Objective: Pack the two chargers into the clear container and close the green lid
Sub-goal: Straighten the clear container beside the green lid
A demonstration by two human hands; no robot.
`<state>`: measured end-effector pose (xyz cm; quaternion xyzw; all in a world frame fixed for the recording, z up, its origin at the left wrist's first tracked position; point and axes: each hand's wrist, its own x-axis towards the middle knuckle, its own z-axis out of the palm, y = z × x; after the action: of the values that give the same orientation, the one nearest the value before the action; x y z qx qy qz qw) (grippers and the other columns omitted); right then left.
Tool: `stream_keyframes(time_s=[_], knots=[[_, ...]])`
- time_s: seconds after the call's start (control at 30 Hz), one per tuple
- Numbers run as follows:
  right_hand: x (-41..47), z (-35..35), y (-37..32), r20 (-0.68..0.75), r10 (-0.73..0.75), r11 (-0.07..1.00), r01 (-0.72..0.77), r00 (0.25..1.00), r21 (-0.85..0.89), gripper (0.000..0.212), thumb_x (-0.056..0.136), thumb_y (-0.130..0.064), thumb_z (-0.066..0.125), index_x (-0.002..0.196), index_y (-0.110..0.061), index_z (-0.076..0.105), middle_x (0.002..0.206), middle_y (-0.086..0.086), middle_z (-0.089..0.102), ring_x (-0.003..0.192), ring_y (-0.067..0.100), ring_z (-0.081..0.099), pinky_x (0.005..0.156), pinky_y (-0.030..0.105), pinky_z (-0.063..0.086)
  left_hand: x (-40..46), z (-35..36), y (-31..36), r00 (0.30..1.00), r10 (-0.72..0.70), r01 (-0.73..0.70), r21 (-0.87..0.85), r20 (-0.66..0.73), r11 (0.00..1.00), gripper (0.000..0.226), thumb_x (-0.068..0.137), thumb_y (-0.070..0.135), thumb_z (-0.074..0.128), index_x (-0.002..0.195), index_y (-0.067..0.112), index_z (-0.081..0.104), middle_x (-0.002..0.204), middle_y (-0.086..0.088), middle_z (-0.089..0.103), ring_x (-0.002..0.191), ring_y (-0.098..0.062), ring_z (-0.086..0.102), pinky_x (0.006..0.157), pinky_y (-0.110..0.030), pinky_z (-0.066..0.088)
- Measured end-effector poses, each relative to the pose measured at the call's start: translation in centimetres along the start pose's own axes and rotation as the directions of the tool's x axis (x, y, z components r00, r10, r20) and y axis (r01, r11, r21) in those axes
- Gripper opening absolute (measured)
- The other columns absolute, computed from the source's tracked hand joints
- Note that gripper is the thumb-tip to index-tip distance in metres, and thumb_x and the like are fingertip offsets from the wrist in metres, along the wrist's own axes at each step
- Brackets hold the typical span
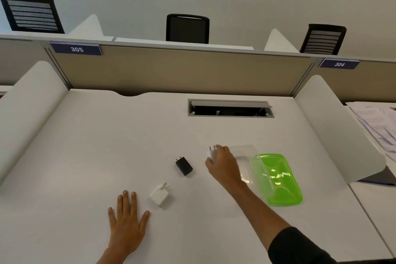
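While the right hand (pixel 222 161) is reaching across the white desk (pixel 107 146), its fingers are closing around a white charger (pixel 212 152), whose 2 prongs are sticking up past the knuckles, just beside the near edge of the clear container (pixel 244 156). That container is lying open, and its green lid (pixel 278 178) is hanging off the far side, tilted and seemingly hinged, though I cannot tell that for certain. The left hand (pixel 126 223) is resting flat on the desk with its fingers spread, gripping nothing. A black charger (pixel 184 166) is lying between the hands, and a second white charger (pixel 159 195) is sitting just beside the left fingertips, so 3 chargers are showing while the task is asking for 2; the wrong one may be getting packed. I am judging the bigger risk to be the container itself: it is nearly invisible against the pale surface, so the hand may be misjudging its rim and dropping the charger outside it. Nothing is bracing the container either, so a nudge could be sliding it, and upright prongs might be stopping the lid from seating.
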<state>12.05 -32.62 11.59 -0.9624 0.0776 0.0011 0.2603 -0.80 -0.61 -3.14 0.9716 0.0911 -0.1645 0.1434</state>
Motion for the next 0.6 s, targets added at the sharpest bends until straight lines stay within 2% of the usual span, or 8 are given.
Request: stream_keyframes(time_s=[0.17, 0.33, 0.6], knots=[[2.1, -3.6, 3.3, -0.055, 0.140, 0.990, -0.142, 0.989, -0.016, 0.048, 0.089, -0.029, 0.066, 0.130, -0.006, 0.060, 0.124, 0.014, 0.064, 0.113, 0.038, 0.065, 0.095, 0.043, 0.054, 0.1, -0.1, 0.1, 1.000, -0.005, 0.005, 0.006, 0.016, 1.000, 0.114, 0.075, 0.083, -0.025, 0.166, 0.015, -0.010, 0.179, -0.010, -0.014, 0.168, -0.029, -0.006, 0.132, -0.062, 0.002], [2.3, -4.1, 6.0, 0.062, 0.256, 0.965, -0.252, 0.965, -0.066, 0.043, 0.091, -0.032, 0.065, 0.124, -0.004, 0.059, 0.126, 0.015, 0.064, 0.116, 0.038, 0.065, 0.098, 0.041, 0.054, 0.1, -0.3, 0.2, 0.999, -0.017, 0.016, 0.015, 0.039, 1.000, 0.116, 0.074, 0.084, -0.026, 0.167, 0.016, -0.006, 0.179, -0.010, -0.010, 0.168, -0.030, -0.003, 0.131, -0.062, 0.005], [2.8, -3.0, 6.9, 0.255, 0.294, 0.952, -0.259, 0.921, -0.161, 0.054, 0.096, -0.032, 0.065, 0.141, -0.005, 0.054, 0.140, 0.018, 0.058, 0.129, 0.036, 0.060, 0.107, 0.040, 0.051, 0.4, -0.8, 0.5, 0.995, -0.047, 0.045, 0.017, 0.088, 0.999, 0.127, 0.062, 0.088, -0.034, 0.162, 0.012, -0.017, 0.178, -0.010, -0.018, 0.167, -0.029, -0.011, 0.132, -0.061, 0.000]])
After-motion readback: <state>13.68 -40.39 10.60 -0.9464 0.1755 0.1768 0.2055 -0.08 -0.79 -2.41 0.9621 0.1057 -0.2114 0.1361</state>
